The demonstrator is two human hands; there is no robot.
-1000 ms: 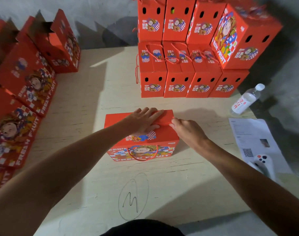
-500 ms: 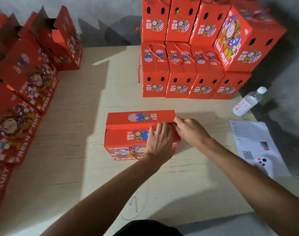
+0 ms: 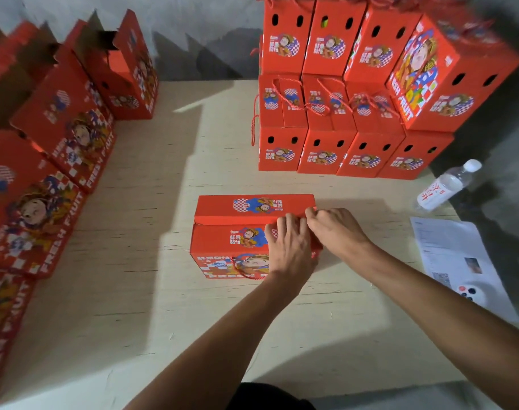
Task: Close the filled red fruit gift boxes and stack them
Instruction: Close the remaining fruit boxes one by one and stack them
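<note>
1. Fingers first: left hand (image 3: 290, 250) lies palm-down on the right part of the near lid panel of the red gift box (image 3: 240, 241), fingers (image 3: 284, 224) straight and close together, tips at the seam. Right hand (image 3: 335, 229) comes in from the right, fingers (image 3: 313, 214) curled, apparently pinching the right end of the far lid flap (image 3: 252, 205) at the box corner; exact pinch hidden by knuckles.
2. Table (image 3: 163, 291) carries everything; the box sits mid-table, straight ahead of the person.
3. Finished stack (image 3: 355, 113) of closed red boxes stands at the far right of the table, two tiers, one box on its side at the right end. It lies beyond the working box, off to the right, so the right arm is nearer for the later carry.
4. Open boxes (image 3: 60, 128) line the left edge, flaps up, well apart from the hands.
5. Working box: long axis runs left-right, across the person. Seam between both lid panels runs the same way. The left part of the seam shows a small gap, so the lid looks not fully tucked.
6. Key relation: both hands bunch at the right end of the seam; the unpressed left end lies to the left of the fingers, nearer the left hand. Likely next: slide left along the seam to press.
7. Red rope handle (image 3: 246, 270) hangs over the near face, just below the left wrist.
8. Water bottle (image 3: 447, 187), paper sheet (image 3: 453, 253) and a white controller (image 3: 471, 294) are at right, not involved.
</note>
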